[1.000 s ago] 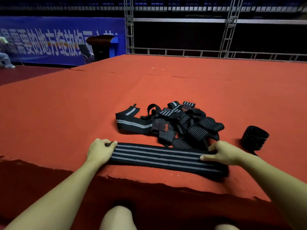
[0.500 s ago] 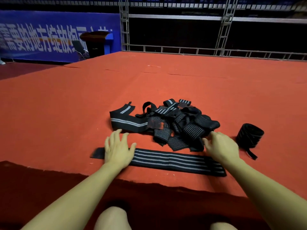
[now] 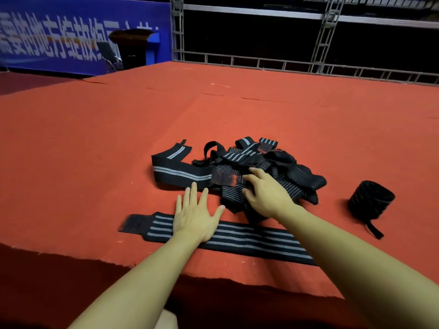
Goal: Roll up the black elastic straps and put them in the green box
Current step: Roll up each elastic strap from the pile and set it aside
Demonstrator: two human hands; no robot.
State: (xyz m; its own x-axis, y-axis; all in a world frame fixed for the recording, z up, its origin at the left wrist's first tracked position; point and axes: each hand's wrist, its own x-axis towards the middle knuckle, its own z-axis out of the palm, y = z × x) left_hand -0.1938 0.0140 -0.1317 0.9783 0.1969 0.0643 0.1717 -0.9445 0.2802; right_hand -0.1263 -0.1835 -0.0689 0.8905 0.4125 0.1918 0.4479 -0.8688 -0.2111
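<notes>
Two hands are in view over a red carpet. Left hand lies flat, fingers straight and spread, palm pressing on a flat strap laid crosswise near the carpet's front edge; the strap is black with grey stripes and ends at left in a dark patch. Right hand reaches into the pile of loose black striped straps just behind it, fingers curled into the material; whether they actually pinch a strap cannot be told. One rolled strap stands to the right, well apart from the pile, with a loose tail trailing toward the viewer. Behind, a blue banner carries large white Chinese characters, blurred and partly cut off, not reliably legible. A dark lectern stands before it. Metal truss runs along the back.
</notes>
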